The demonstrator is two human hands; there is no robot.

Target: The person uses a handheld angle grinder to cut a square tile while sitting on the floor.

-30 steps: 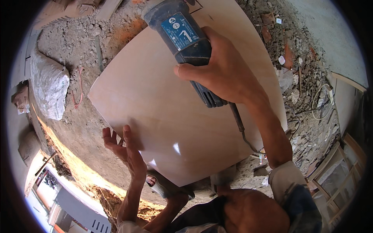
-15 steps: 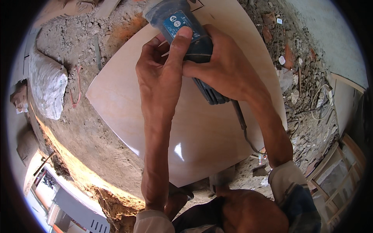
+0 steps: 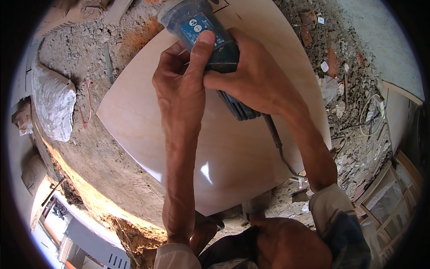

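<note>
Both hands hold a dark blue corded angle grinder (image 3: 219,56) over a large glossy cream tile (image 3: 233,157). My left hand (image 3: 181,71) grips its front part from the left, the thumb lying across the blue label and the fingers curled underneath. On the other side my right hand (image 3: 251,71) wraps round the body, its thumb pointing toward the left wrist. The vented rear end points down and right, with a black cord (image 3: 280,150) running off the tile's lower right side. A marked black line (image 3: 222,6) shows near the tool's head, whose working end is hidden.
Rough, rubble-strewn ground surrounds the tile. A white sack (image 3: 53,105) lies at left beside a pink cord (image 3: 85,105). Wooden frames (image 3: 389,201) and a looped pale cable (image 3: 369,134) are at right. A broken ground edge (image 3: 85,188) runs along the lower left.
My hands and the grinder have shifted slightly left along the tile. Both grips look the same.
</note>
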